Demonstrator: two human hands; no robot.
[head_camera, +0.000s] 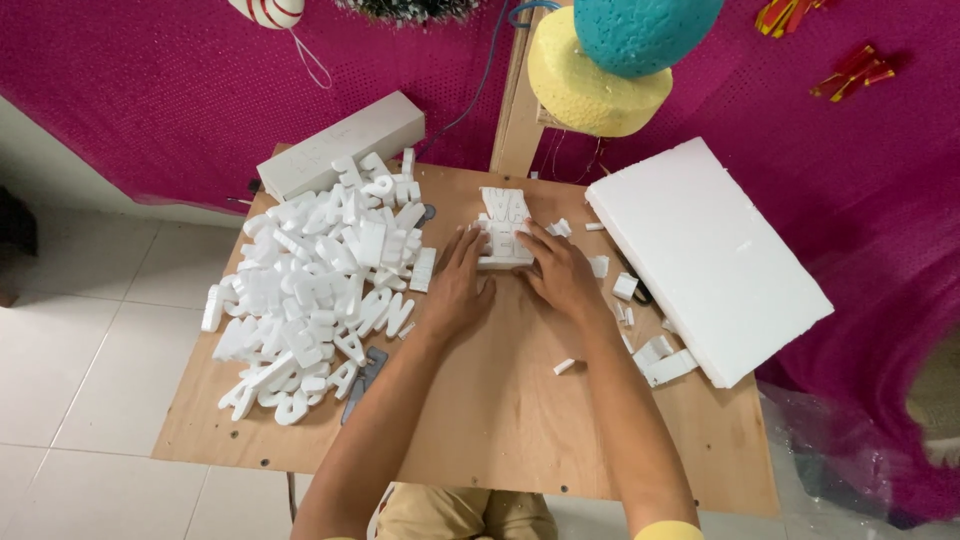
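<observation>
Nearest cam: forearms reaching fwd over bare brown plywood tabletop (500, 420), w/ tan trousers just showing under the near edge. Both hands pressing on a small white foam block w/ letter shapes cut into it (504, 232), lying flat at table centre, far side. Left hand (458, 285) resting palm-down, fingers spread, tips touching block's left edge. Right hand (562, 272) lying beside block's right edge, fingers curled in against it; not clamped round it, more steadying from both sides.

Looking like the step of working cut letters loose from the block; next move prob. calling for light finger pressure so thin foam isn't snapping — judgement only.

Outward: small white foam offcuts (625, 287) lying scattered right of the hands, more near the big white foam slab (710, 255) resting at table's right, overhanging the edge. Left: big heap of white foam cut-out letters (320, 290) covering that side, well apart from the block. Behind heap, long grey-white box (345, 145) at far edge. Further back, wooden post (520, 110), yellow foam disc (590, 90) and teal foam ball (640, 30) hanging above, magenta cloth (180, 90) as backdrop.
</observation>
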